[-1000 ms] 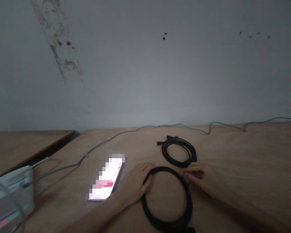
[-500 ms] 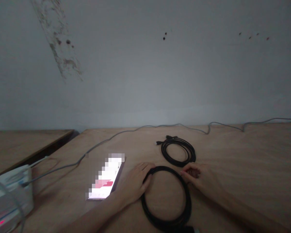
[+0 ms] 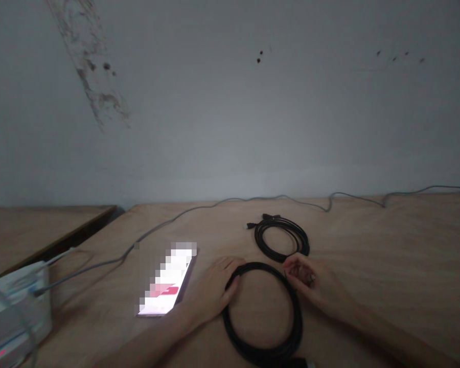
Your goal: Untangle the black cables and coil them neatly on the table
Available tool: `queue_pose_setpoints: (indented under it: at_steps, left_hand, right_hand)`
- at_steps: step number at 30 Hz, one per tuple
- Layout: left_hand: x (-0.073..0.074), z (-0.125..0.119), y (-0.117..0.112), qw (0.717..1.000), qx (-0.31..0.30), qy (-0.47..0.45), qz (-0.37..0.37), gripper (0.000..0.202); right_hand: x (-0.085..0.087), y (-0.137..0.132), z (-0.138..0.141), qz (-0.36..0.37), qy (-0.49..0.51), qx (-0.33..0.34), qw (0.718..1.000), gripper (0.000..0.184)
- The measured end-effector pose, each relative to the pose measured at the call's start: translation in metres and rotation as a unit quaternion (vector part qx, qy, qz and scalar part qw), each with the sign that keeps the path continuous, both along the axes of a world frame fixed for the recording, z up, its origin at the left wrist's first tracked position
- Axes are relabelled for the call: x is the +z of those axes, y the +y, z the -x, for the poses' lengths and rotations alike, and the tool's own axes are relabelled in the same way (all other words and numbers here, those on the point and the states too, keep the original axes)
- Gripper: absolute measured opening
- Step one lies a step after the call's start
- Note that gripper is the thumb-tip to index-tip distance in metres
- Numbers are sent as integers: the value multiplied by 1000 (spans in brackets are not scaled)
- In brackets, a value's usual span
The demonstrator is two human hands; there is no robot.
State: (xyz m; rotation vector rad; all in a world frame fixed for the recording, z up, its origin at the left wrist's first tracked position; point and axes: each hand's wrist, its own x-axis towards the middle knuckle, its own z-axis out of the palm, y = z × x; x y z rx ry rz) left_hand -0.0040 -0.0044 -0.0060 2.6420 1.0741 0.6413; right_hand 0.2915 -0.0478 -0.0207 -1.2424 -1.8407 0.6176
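A near coil of black cable [image 3: 299,317] lies on the wooden table, its plug end [image 3: 297,362] cut by the bottom edge of the view. My left hand [image 3: 219,283] is closed over the coil's upper left side, thumb on the inner side and fingers on the outer. At the upper right of the same coil, my right hand [image 3: 304,276] has its fingers curled, thumb and forefinger tips close to the cable. Whatever small thing they may pinch is too unclear to name. Just beyond sits a second black cable coil [image 3: 258,245], its two plugs [image 3: 250,225] pointing left.
A phone [image 3: 168,286] with a lit screen lies left of my left hand. A white box-like device [image 3: 42,306] with a red light stands at the left edge. A grey cord [image 3: 193,208] runs along the back of the table [image 3: 398,266], below the wall.
My right hand has shifted slightly upward and left, with its forefinger raised and fingers turned more into view. My left hand and both coils have stayed in place.
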Motion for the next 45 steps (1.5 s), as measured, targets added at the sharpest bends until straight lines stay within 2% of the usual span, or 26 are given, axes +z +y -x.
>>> queue_pose_setpoints:
  at_steps: [8,15,25,28,33,38,45]
  left_hand:
    - [-4,1,2,1000,2,-5,-4,37]
    - [0,1,0,1000,2,0,4,39]
    - [0,0,1,1000,-8,-5,4,39]
    - [0,0,1,1000,-8,-4,2,38]
    - [-2,1,2,1000,-4,-1,0,37]
    - [1,1,0,1000,1,4,5,37]
    - [1,1,0,1000,-3,0,10,38]
  right_hand:
    - [-6,4,-6,-16,-28,8,999,14]
    - [-7,5,-9,-48,-38,36,997,13]
    - [-9,8,-21,-132,-59,87,986,30]
    - [-3,5,-22,-126,-51,108,985,29]
    - [6,-4,-17,-104,-83,109,985,16]
    - [7,-4,-16,-89,-137,98,982,26]
    - [8,-1,-21,-117,-149,83,978,24]
